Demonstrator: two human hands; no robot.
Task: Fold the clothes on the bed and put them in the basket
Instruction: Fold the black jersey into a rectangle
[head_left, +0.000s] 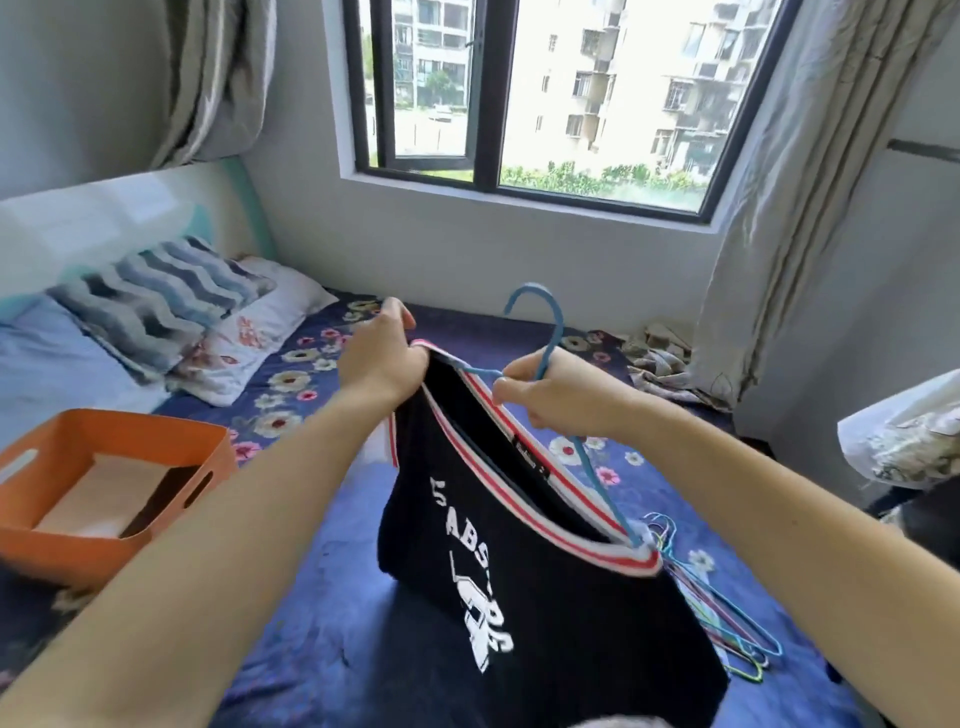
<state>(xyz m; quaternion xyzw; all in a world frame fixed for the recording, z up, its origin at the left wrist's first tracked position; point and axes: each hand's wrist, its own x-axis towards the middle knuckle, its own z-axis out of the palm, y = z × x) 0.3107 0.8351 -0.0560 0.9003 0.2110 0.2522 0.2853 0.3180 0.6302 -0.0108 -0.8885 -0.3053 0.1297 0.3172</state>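
Note:
A black top with white lettering and a red-and-white striped neckline hangs in front of me above the bed. My left hand grips the neckline at its upper left end. My right hand holds the blue wire hanger just below its hook; the hanger's lower arm still sits inside the neckline. The orange basket stands on the bed to the left, with a folded light garment inside it.
Several coloured wire hangers lie on the floral sheet at the right. Pillows are stacked by the headboard at the left. Crumpled cloth lies by the curtain at the far right, under the window.

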